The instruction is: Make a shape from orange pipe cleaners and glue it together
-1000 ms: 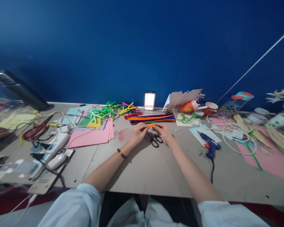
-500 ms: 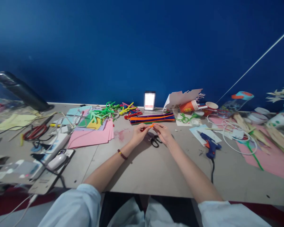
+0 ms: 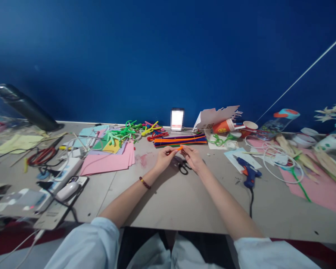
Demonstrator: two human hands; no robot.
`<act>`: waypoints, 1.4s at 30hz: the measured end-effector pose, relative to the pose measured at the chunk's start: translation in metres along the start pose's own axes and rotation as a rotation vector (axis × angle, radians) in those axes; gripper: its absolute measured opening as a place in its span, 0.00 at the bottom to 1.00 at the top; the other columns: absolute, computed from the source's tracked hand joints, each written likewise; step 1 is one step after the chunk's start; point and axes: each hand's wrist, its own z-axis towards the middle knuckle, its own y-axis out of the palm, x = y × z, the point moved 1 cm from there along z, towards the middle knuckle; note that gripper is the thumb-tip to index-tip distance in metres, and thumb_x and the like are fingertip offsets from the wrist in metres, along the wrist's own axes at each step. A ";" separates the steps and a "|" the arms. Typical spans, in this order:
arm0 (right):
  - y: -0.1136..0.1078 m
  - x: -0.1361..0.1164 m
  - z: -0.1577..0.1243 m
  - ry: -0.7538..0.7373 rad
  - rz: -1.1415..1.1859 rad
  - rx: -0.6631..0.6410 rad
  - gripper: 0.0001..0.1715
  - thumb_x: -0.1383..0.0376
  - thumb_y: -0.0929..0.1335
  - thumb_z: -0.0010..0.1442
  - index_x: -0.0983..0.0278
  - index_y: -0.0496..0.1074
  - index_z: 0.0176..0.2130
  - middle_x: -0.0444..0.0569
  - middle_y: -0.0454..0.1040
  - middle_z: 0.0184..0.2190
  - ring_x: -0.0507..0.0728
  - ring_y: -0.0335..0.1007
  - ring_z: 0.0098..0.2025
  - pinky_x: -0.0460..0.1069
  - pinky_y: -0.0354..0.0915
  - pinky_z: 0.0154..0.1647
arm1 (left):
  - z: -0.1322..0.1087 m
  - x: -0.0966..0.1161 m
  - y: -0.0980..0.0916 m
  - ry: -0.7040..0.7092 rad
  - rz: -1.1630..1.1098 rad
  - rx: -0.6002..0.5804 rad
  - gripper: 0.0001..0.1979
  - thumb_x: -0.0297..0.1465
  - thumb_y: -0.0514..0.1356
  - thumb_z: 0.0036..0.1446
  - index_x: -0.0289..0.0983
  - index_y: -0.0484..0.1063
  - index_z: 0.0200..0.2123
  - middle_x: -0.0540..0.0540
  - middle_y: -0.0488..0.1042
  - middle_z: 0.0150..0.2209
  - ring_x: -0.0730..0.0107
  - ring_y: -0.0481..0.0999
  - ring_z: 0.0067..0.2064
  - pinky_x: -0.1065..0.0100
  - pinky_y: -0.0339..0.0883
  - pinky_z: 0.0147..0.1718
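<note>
Pinching a short orange pipe cleaner [image 3: 180, 148] between them, the left hand [image 3: 164, 158] and right hand [image 3: 193, 157] have barely moved, fingers closed on it just above the black-handled scissors [image 3: 183, 168]. The bundle of pipe cleaners [image 3: 180, 140] beyond lies unchanged.

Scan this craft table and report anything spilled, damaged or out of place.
A reddish stain marks the tabletop between the pink paper stack and the left hand, and it looks like a spill. Farther back, an orange paper cup lies tipped on its side.
</note>
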 end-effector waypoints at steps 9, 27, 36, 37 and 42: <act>0.007 -0.005 -0.006 0.020 0.000 -0.103 0.22 0.53 0.78 0.37 0.60 0.79 0.32 0.45 0.77 0.31 0.53 0.69 0.34 0.50 0.67 0.42 | -0.001 0.010 -0.004 -0.355 -0.276 -0.198 0.16 0.43 0.67 0.45 0.35 0.74 0.26 0.54 0.60 0.16 0.82 0.55 0.16 0.72 0.44 0.15; 0.002 0.000 -0.005 -0.239 -0.270 -0.056 0.12 0.54 0.73 0.48 0.59 0.78 0.28 0.45 0.75 0.30 0.54 0.68 0.35 0.50 0.63 0.42 | -0.007 0.011 0.002 -0.467 -0.413 -0.355 0.18 0.42 0.67 0.46 0.34 0.66 0.24 0.56 0.57 0.14 0.83 0.54 0.15 0.74 0.41 0.15; 0.004 0.000 -0.006 -0.425 -0.415 -0.004 0.12 0.55 0.70 0.53 0.60 0.76 0.26 0.46 0.76 0.32 0.56 0.70 0.39 0.52 0.63 0.45 | -0.007 0.009 0.003 -0.470 -0.432 -0.313 0.18 0.40 0.67 0.45 0.33 0.66 0.23 0.56 0.58 0.13 0.83 0.56 0.15 0.76 0.44 0.16; 0.004 0.000 -0.007 -0.433 -0.414 -0.003 0.12 0.56 0.70 0.53 0.60 0.76 0.25 0.46 0.76 0.32 0.56 0.70 0.38 0.52 0.63 0.45 | -0.007 0.009 0.004 -0.474 -0.440 -0.312 0.17 0.39 0.67 0.45 0.33 0.65 0.23 0.56 0.58 0.13 0.83 0.56 0.15 0.76 0.44 0.16; 0.004 0.002 -0.007 -0.414 -0.343 0.001 0.11 0.57 0.70 0.53 0.60 0.76 0.25 0.45 0.75 0.30 0.55 0.70 0.36 0.51 0.63 0.44 | -0.007 0.009 0.004 -0.471 -0.452 -0.315 0.16 0.39 0.66 0.47 0.33 0.65 0.23 0.56 0.58 0.14 0.83 0.57 0.15 0.76 0.45 0.16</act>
